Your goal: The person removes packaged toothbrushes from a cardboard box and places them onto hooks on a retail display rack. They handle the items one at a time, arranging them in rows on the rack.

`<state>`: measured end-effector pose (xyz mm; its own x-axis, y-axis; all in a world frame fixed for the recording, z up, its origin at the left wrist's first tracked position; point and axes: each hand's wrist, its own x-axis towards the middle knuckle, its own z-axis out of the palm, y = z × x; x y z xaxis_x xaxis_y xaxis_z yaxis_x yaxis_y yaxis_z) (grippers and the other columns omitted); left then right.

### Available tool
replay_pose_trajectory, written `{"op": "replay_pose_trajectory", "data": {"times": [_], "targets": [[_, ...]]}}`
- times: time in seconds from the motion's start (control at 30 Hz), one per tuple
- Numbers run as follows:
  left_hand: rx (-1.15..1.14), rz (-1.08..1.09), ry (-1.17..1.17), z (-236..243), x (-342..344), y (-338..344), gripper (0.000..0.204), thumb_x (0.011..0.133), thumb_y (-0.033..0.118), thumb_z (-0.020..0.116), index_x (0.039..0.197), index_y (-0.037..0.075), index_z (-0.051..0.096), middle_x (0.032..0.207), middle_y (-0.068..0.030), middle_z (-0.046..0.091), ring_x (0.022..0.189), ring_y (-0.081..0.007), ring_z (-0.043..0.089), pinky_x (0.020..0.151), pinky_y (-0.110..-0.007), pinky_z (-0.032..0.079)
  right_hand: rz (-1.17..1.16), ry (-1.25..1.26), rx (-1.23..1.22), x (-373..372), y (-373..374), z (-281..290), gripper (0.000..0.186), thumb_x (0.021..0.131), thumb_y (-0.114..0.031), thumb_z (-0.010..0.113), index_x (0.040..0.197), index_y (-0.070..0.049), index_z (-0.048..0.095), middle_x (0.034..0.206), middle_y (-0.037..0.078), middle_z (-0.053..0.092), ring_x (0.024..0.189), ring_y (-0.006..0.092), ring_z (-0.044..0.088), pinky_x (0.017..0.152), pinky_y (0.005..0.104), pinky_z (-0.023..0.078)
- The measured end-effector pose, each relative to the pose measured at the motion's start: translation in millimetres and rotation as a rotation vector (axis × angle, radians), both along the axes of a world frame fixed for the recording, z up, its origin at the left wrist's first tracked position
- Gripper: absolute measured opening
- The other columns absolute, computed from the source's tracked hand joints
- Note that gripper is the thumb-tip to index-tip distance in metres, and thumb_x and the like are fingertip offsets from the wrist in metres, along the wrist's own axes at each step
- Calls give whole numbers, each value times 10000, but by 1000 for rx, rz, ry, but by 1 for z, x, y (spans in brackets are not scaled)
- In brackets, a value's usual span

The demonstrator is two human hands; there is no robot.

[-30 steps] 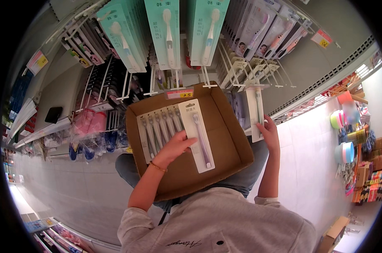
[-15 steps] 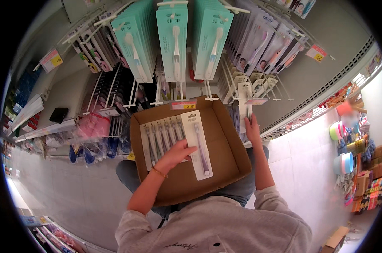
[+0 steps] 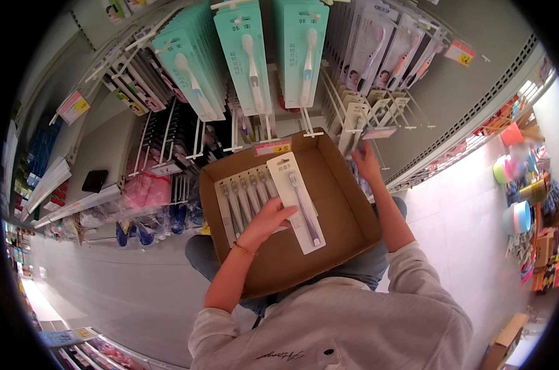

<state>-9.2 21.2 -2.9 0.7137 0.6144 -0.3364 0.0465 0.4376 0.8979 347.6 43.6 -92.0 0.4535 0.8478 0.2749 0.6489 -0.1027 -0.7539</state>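
A cardboard box (image 3: 316, 259) rests on my lap. In it lies a row of carded grey-and-green toothbrushes (image 3: 233, 203), with a cream card holding a lilac toothbrush (image 3: 307, 222) at its right. My left hand (image 3: 273, 216) grips that lilac card, thumb at its left edge. My right hand (image 3: 365, 165) is raised beyond the box's back right corner, fingers apart, just below a price tag and cream toothbrush cards (image 3: 354, 120) on hooks; nothing shows in its fingers.
Mint toothbrush packs (image 3: 248, 74) and pale packs (image 3: 378, 46) hang above. A black phone (image 3: 94, 180) lies on the left shelf (image 3: 110, 142), over pink bagged goods (image 3: 147, 191). Coloured basins (image 3: 515, 216) and cartons stand at the right; another shelf (image 3: 76, 351) is at lower left.
The cream card that my right hand held upright has left its fingers at the hooks, and the fingers have loosened. My left hand still grips the lilac card.
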Motion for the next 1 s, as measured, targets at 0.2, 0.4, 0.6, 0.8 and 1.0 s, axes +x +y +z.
{"op": "replay_pose_trajectory", "data": {"times": [0.2,0.4,0.6,0.8,1.0], "targets": [[-11,40,77,-3,-2,-2,284,910,141,539,1160,8,557,1055,-54,624,930,-144,611,753,-295,528,82,-152,-211,-52,-44,71,541,829,-331,625,1233,8,505,1119,261,585,1039,416,557,873,450,454],[-60,97,31,1,5,-6,308,903,173,568,1169,19,553,1051,-48,627,954,-146,606,783,-299,513,470,623,-201,-144,-113,98,462,836,-238,671,1199,12,535,964,127,671,864,187,638,725,309,503],[458,-113,290,5,8,-7,432,894,224,596,1263,29,488,1198,-103,560,1105,-207,536,907,-322,450,362,1008,-377,-162,-147,77,368,847,-122,643,1166,29,541,903,55,649,710,68,567,567,223,445],[801,-274,356,-12,8,-11,577,842,272,649,1317,30,428,1323,-182,441,1249,-323,409,1032,-365,346,34,925,-202,-93,-161,97,266,889,-86,579,1135,8,552,891,17,627,769,53,562,656,201,437],[959,-354,555,-45,0,-11,583,809,262,661,1301,31,447,1370,-207,394,1278,-373,355,1066,-399,313,-171,737,-68,-40,-149,93,290,918,-137,546,1168,10,529,875,17,619,766,68,553,664,215,425]]}}
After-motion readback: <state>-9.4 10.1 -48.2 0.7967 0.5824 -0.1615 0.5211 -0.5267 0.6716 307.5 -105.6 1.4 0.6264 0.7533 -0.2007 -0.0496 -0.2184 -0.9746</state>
